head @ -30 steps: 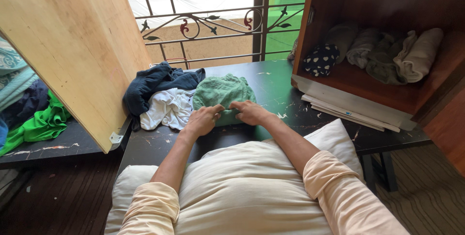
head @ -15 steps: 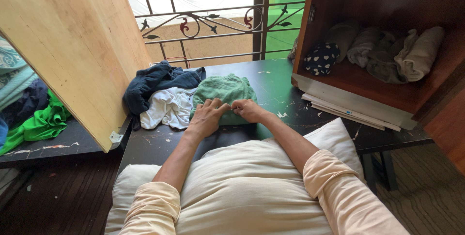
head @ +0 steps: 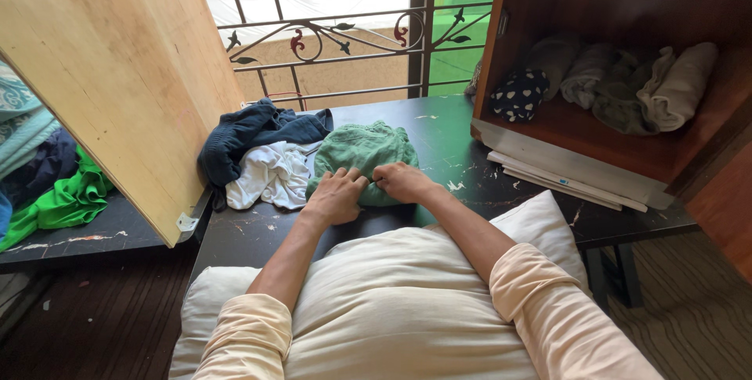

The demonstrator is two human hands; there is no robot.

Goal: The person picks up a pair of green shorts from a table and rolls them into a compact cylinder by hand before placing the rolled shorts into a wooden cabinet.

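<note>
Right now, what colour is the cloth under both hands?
Pale green cloth, seen in the head view.

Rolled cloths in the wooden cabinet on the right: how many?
5 visible: a dark spotted roll at the left, a grey-green one behind it, a pale grey one, an olive one, and a beige one at the right. More may be hidden behind.

From my feed, daylight pours in through the barred window (head: 345, 27), where the outside view is blown out nearly white. The black table (head: 454, 133) carries a soft sheen near it. The cabinet interior (head: 627, 4) sits in deep shade, perhaps hiding detail. The image is sharp, with mild wide-angle stretch at the edges; the wooden panel (head: 117, 66) is evenly lit.
</note>
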